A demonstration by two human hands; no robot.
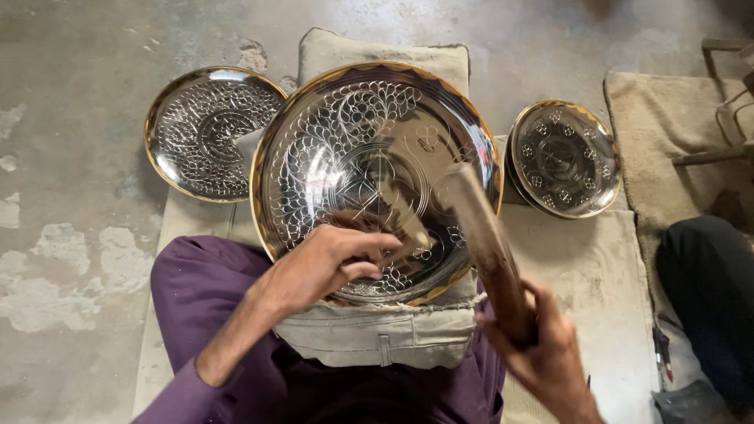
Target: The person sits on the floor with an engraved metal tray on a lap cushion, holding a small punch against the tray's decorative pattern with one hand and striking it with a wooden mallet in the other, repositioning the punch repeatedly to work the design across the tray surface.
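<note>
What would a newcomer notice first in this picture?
First, the large shiny engraved metal plate in the centre, propped on a cushion over the person's lap. The left hand holds a thin tool against its lower part, while the right hand grips a blurred wooden mallet. Two smaller engraved plates lie on either side.

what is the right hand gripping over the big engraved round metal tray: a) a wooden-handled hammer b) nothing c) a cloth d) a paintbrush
a: the right hand is closed around the brown wooden handle of a hammer, raised over the large engraved round metal tray, while the left hand rests on the tray.
</note>
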